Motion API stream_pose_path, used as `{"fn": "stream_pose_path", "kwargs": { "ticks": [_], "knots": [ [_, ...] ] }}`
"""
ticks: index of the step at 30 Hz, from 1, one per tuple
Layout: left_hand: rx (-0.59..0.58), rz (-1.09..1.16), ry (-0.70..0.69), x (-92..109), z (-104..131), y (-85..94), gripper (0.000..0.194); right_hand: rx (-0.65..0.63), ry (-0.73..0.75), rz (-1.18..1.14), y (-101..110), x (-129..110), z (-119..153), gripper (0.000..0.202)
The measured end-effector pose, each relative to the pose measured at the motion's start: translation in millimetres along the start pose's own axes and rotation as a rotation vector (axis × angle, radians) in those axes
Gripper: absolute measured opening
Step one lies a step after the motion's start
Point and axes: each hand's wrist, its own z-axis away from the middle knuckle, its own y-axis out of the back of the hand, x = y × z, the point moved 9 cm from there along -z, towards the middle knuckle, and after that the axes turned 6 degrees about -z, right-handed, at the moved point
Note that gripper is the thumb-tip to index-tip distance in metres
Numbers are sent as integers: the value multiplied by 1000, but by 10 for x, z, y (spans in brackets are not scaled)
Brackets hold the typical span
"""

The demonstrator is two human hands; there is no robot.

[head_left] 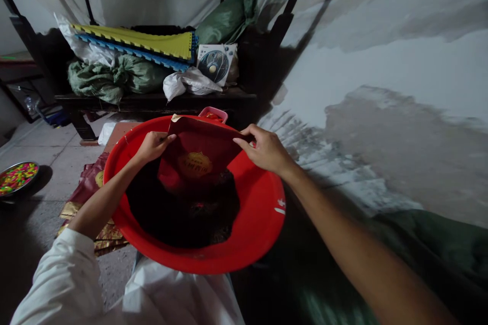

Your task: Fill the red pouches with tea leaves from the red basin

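A dark red bag (190, 150) with a gold emblem and printed characters stands tilted inside a large red basin (263, 228). My left hand (154, 146) pinches its upper left edge, and my right hand (265, 147) grips the upper right corner between thumb and fingers. Below the bag lies a dark, loose mass (175, 218) in the basin; what it is made of is too dark to tell. The bag's lower end reaches down to this mass. Whether anything is in the bag is hidden from me.
Left of the basin lies a stack of dark red and gold bags (91, 177). A round tray of colourful small pieces (18, 177) sits on the floor. Behind stands a dark wooden bench (152, 104) with green sacks (229, 18), foam mats (145, 43) and a boxed fan (215, 63). A pink container (213, 111) is beyond the rim.
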Motion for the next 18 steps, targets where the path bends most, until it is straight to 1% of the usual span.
{"fn": "stream_pose_path", "kwargs": {
  "ticks": [2, 4, 6, 8, 10, 13, 16, 18],
  "knots": [
    [4, -25, -21, 7, -8, 11, 60, 35, -17, -43, -5, 66, -11, 27],
    [9, -39, -42, 9, -19, 16, 60, 62, -48, -147, -17, 166, -28, 33],
    [10, -41, -48, 0, -26, 14, 59, 33, -95, -280, -71, 278, -46, 43],
    [3, -36, -42, -13, -30, 7, 58, -33, -139, -393, -144, 362, -56, 51],
    [-2, -35, -40, -16, -33, 4, 58, -71, -161, -454, -180, 404, -59, 54],
    [-4, -43, -49, -6, -44, 7, 59, -61, -152, -437, -171, 414, -67, 53],
    [6, -48, -60, 0, -60, 19, 61, -25, -110, -325, -133, 387, -89, 46],
    [11, -52, -53, -15, -67, 23, 62, -26, -88, -277, -117, 359, -108, 44]
  ]
}}
